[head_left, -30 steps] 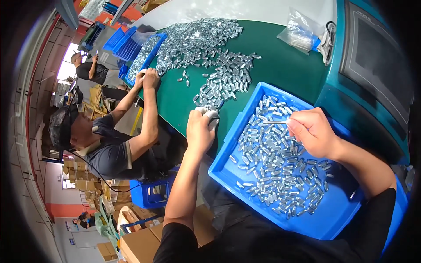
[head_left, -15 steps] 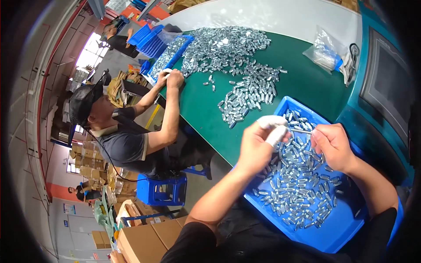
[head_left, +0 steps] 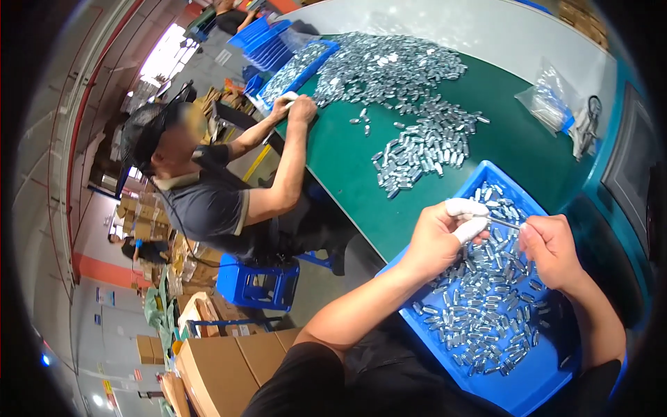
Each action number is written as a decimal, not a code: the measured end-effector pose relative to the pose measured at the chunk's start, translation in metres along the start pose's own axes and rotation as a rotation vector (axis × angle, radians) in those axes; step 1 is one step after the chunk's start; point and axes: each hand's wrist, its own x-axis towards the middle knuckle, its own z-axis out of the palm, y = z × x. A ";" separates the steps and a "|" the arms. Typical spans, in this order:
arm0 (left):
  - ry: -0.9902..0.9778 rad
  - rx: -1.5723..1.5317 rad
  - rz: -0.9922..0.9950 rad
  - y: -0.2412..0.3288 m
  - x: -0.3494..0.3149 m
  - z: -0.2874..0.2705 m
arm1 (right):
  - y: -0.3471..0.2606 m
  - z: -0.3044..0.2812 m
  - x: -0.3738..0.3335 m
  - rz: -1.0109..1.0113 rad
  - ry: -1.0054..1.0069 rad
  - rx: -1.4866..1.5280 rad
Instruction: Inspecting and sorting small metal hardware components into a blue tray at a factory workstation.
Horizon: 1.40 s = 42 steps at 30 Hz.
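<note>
A thin metal rod [head_left: 505,222] spans the gap between my two hands, above the blue tray [head_left: 542,390]. My right hand [head_left: 552,249] is closed round the rod's right end. At its other end my left hand [head_left: 445,235], with white covers on thumb and forefinger, is pinched closed. Whatever small part sits between those fingertips is hidden. Below both hands, many small shiny metal pieces [head_left: 479,332] lie loose in the tray.
On the green table [head_left: 347,156] lie a small heap [head_left: 425,147] and a large pile [head_left: 389,66] of such pieces. A co-worker [head_left: 201,187] sits at the left with hands near another blue tray. At the right are a plastic bag [head_left: 549,101] and scissors [head_left: 592,111].
The whole view has swung, so the table, tray and hands stand farther right in it. Both hands keep their grip over the tray, with the rod still between them.
</note>
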 end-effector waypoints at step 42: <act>-0.159 0.002 -0.188 0.000 -0.002 0.000 | 0.006 0.004 -0.003 -0.385 0.009 -0.403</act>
